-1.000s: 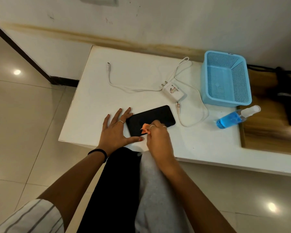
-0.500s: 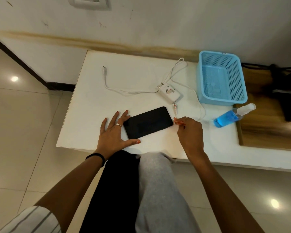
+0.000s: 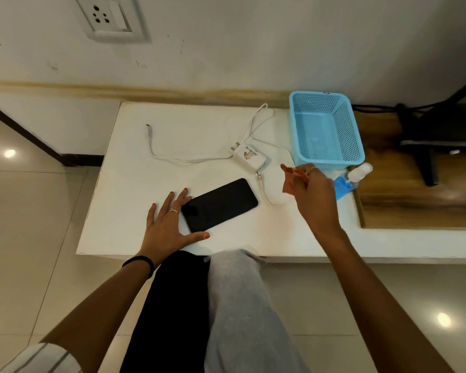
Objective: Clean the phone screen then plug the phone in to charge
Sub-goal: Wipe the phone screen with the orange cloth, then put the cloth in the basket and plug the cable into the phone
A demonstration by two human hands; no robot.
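A black phone (image 3: 221, 204) lies screen-up on the white table (image 3: 135, 189). My left hand (image 3: 170, 227) rests flat at its left end, fingers spread, thumb along the near edge. My right hand (image 3: 311, 195) is raised above the table to the right of the phone, pinching a small orange cloth (image 3: 291, 179). A white charger adapter (image 3: 249, 157) lies behind the phone. Its white cable (image 3: 172, 158) runs left to a free plug end (image 3: 148, 129). A wall socket (image 3: 106, 18) is on the wall above.
A light blue plastic basket (image 3: 326, 130) stands at the back right of the table. A spray bottle of blue liquid (image 3: 349, 180) lies beside it, partly behind my right hand. A wooden surface (image 3: 414, 200) adjoins on the right. My knees are under the front edge.
My right hand left the phone screen with the orange cloth and swung right and up, towards the basket. My left hand stayed at the phone. The view tilted up, showing the wall socket.
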